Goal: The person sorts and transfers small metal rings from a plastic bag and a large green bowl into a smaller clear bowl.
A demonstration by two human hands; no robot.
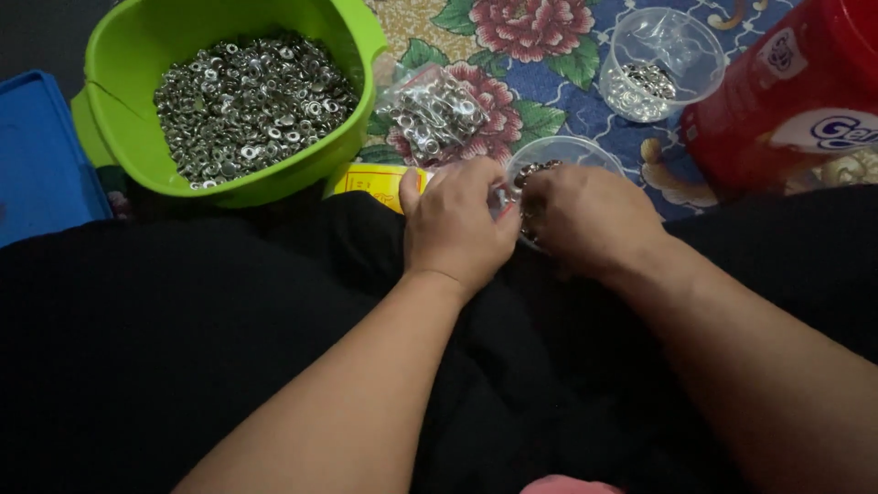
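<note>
Left hand: the left hand (457,224), back to the camera, fingers curled together at the rim of a clear plastic cup (572,151); what it pinches is hidden.
Right hand: the right hand (585,220) is curled over the cup's near rim, fingertips out of sight, touching the left hand.
Cup: thin, round, see-through, holding small shiny metal rings (535,174), just above both hands.
Bowl: a glossy green plastic bowl (128,55), heaped with the same silvery rings, well left.
Bag: a clear crinkled bag (434,114) of rings on flowered cloth (530,27).
Lap: black fabric (183,348).
</note>
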